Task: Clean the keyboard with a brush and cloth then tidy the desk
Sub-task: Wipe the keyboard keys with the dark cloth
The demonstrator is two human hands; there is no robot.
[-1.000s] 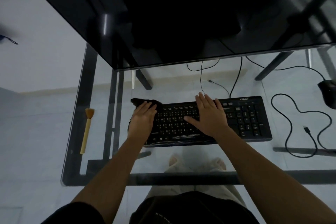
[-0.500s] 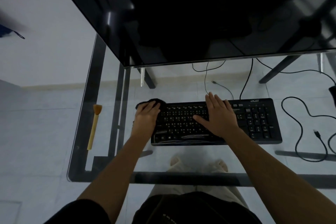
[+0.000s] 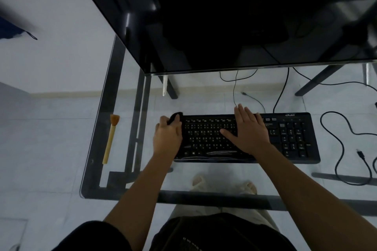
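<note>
A black keyboard (image 3: 289, 138) lies on the glass desk (image 3: 204, 177) in front of me. My left hand (image 3: 167, 138) rests at the keyboard's left end, fingers curled around a bunched black cloth (image 3: 175, 118) that pokes out above the knuckles. My right hand (image 3: 250, 132) lies flat on the middle keys, fingers apart, holding nothing. A wooden-handled brush (image 3: 111, 138) with tan bristles lies by itself near the desk's left edge, well left of my left hand.
A large dark monitor (image 3: 224, 16) overhangs the back of the desk. A loose black cable (image 3: 342, 149) with a plug loops at the right of the keyboard. More cables run behind it. My feet show through the glass.
My left hand has gathered the cloth, which lay spread under it a second ago, into a bunch at the keyboard's top-left corner. My right hand stays flat on the keys.
</note>
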